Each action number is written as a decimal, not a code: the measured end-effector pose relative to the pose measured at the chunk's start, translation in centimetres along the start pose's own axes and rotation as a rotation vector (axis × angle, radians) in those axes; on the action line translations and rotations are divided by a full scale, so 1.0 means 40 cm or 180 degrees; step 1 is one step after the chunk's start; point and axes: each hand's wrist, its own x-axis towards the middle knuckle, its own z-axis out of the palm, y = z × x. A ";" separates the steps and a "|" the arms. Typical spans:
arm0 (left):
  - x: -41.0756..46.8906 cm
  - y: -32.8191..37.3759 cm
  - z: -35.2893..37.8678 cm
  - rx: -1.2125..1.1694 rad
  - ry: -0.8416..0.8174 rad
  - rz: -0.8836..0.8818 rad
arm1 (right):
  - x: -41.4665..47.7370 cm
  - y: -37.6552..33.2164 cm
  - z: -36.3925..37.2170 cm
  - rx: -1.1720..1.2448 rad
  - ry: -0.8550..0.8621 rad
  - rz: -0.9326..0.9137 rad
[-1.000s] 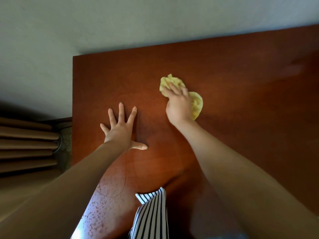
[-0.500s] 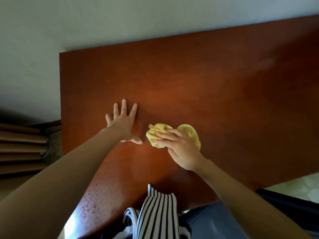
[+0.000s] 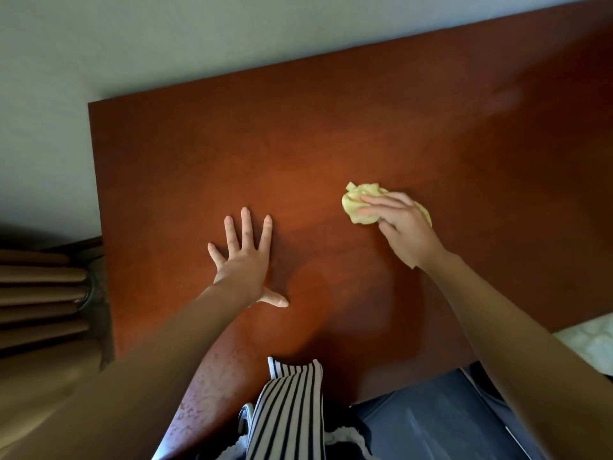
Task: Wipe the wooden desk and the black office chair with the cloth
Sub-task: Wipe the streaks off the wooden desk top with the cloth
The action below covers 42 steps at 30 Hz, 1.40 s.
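Cloth (image 3: pixel 360 203), yellow and bunched, lies on the wooden desk (image 3: pixel 331 127) right of centre, its long axis running left to right, the loose crumpled end pointing left. Right hand (image 3: pixel 403 229) presses it flat, its grip curled over the bundle. Left hand (image 3: pixel 245 263) rests palm-down on the desk, grip spread wide, well apart from the cloth. Striped clothing (image 3: pixel 287 410) hangs at the near edge.

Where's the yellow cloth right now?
In the head view, the crumpled yellow cloth lies on the reddish wooden desk, right of centre, under the right hand.
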 end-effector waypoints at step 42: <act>-0.160 -0.092 0.168 0.0562 0.0347 0.0555 | -0.379 0.005 0.025 -0.0429 0.0194 0.0682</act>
